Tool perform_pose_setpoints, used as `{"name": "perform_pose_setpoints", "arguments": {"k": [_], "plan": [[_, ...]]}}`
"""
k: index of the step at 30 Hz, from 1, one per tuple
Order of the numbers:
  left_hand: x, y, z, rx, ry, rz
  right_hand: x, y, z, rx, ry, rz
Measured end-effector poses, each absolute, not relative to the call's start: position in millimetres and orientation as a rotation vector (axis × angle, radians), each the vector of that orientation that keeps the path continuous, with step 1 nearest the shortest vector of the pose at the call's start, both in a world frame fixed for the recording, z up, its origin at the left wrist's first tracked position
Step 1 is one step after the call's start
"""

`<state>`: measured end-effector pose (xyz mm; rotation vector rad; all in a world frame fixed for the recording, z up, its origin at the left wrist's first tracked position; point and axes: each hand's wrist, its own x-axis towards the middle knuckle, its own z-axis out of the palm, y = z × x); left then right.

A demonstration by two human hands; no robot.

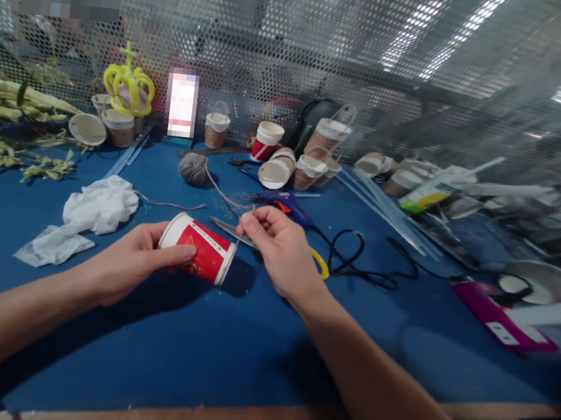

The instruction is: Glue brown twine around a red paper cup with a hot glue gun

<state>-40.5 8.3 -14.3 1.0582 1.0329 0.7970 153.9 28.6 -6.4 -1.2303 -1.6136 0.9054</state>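
Observation:
My left hand [148, 256] is wrapped round a red and white paper cup [208, 252], which lies tilted on its side in the air, its rim pointing left. Just right of the cup's base, my right hand [275, 239] pinches a thin strand of grey yarn [226, 196]. From those fingers the yarn runs back to a grey ball [194, 169] on the table. Behind and below my right hand lies a pair of scissors [322, 264] with a yellow handle, its blades partly covered. A blue glue gun [285, 205] rests just beyond the fingers.
Twine-wrapped cups with handles [216, 130] and another red paper cup [268, 140] stand along the perforated metal screen. White gauzy cloth [101, 203] lies left. Glue sticks [390, 211], a black cord [355, 258] and a purple power strip [500, 316] spread rightward over the blue table [244, 360].

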Motion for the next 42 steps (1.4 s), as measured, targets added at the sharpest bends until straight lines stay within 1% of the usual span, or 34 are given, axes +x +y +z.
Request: {"name": "perform_pose_setpoints", "arguments": {"k": [14, 42], "plan": [[-40.4, 7.0, -14.9, 1.070, 0.934, 0.866, 152.2, 27.2, -4.4, -1.270, -1.616, 0.976], [-41.3, 5.6, -23.1, 1.291, 0.941, 1.028, 152.2, 26.5, -7.5, -1.219, -1.559, 1.074]]}}
